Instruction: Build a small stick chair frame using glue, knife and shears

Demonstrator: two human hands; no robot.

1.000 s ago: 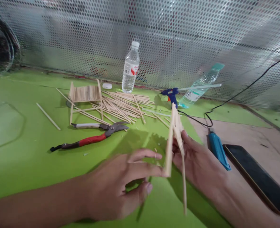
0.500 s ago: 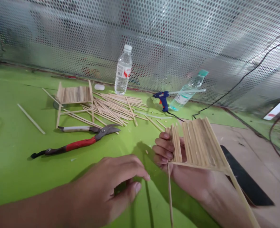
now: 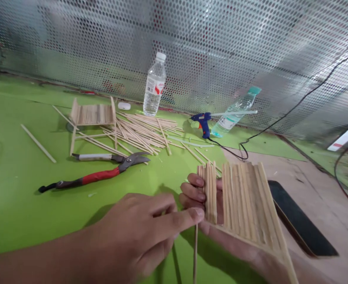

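My right hand (image 3: 193,193) holds a small slatted frame of thin wooden sticks (image 3: 244,201) from underneath, its fingers curled round the left end. A gap shows between a narrow group of slats on the left and a wider group on the right. One thin stick leg (image 3: 195,252) hangs down from the near left corner. My left hand (image 3: 153,228) reaches across with its index finger stretched out, the tip at the near end of the left slats; its other fingers are bent and hold nothing visible.
Pruning shears (image 3: 108,169) lie left, before a small stick-built stand (image 3: 93,114) and a pile of loose wooden sticks (image 3: 144,132). Behind are a water bottle (image 3: 154,86), a blue glue gun (image 3: 203,123) and a tilted bottle (image 3: 233,114). A dark phone-like slab (image 3: 304,221) lies right.
My left hand has moved right, and its index finger now meets the slats. My right hand has shifted the slatted frame slightly left and down, tilting it more toward me.
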